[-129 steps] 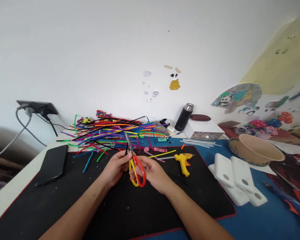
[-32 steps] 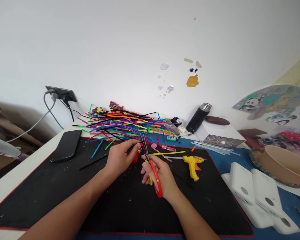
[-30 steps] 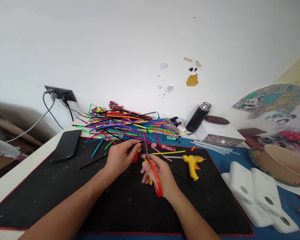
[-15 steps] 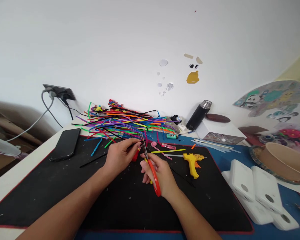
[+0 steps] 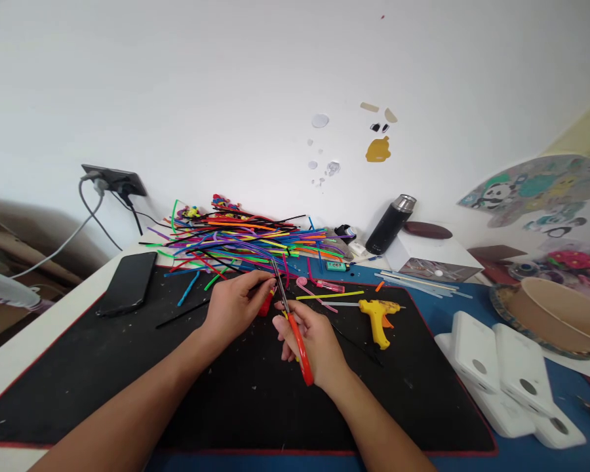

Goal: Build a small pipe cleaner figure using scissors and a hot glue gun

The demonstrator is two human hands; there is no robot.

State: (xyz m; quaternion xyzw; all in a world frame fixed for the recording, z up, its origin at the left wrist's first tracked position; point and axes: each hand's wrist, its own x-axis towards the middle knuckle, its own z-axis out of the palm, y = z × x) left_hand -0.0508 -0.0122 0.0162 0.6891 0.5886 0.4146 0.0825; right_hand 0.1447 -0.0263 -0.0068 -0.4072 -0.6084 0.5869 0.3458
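Note:
My right hand (image 5: 315, 341) is wrapped round a pair of scissors (image 5: 301, 351) with orange-red handles. Their metal blades point up and away, beside the fingertips of my left hand (image 5: 232, 307). Thumb and forefinger of that left hand are pinched on a small piece that I cannot make out, partly hidden by the fingers. Just under the fingertips shows a small red thing (image 5: 264, 307), its kind unclear. Beyond both hands lies a heap of coloured pipe cleaners (image 5: 246, 239).
A black mat (image 5: 226, 406) covers the work area. On it lie a yellow glue gun (image 5: 377, 320) to the right and a black phone (image 5: 128, 282) to the left. Farther right are white devices (image 5: 479, 357), a bowl (image 5: 560, 314) and a dark flask (image 5: 392, 223).
The scissors' blades and handles have come closer together. My left hand keeps its pinch in nearly the same place. The whole view has shifted very slightly.

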